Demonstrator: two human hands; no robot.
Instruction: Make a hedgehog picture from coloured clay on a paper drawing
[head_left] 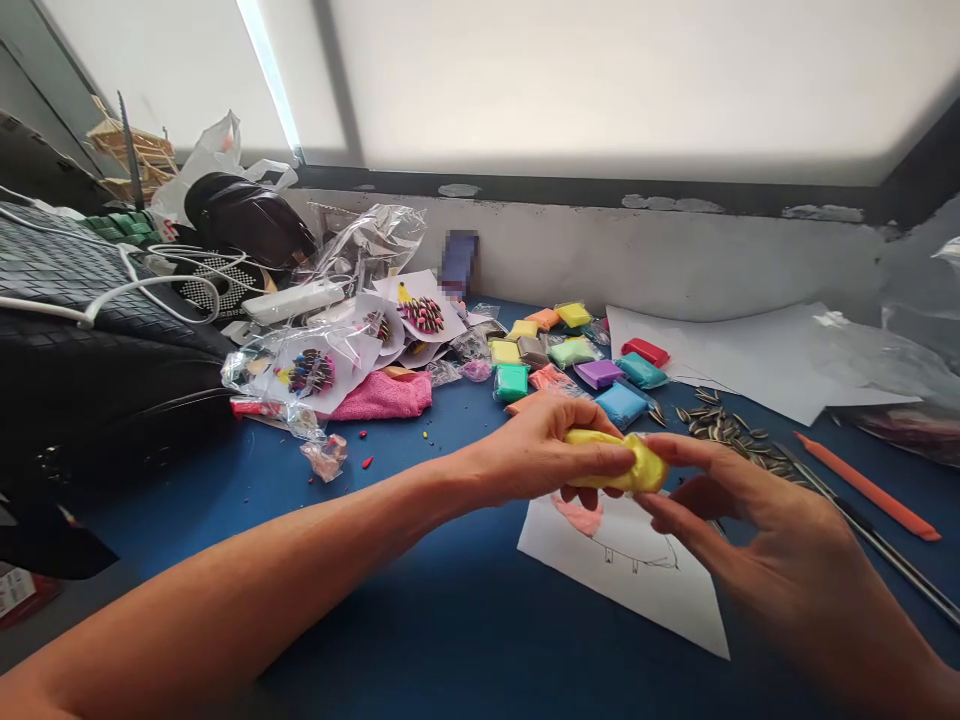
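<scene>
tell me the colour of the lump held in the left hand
The lump is yellow; the head view shows it.

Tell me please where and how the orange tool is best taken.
Best gripped, I think, at the middle of the orange tool, thumb and finger across its narrow width, coming from above with the right hand, which is nearer. It lies flat, long and slim, and a dark-and-silver rod runs close beside it.
</scene>
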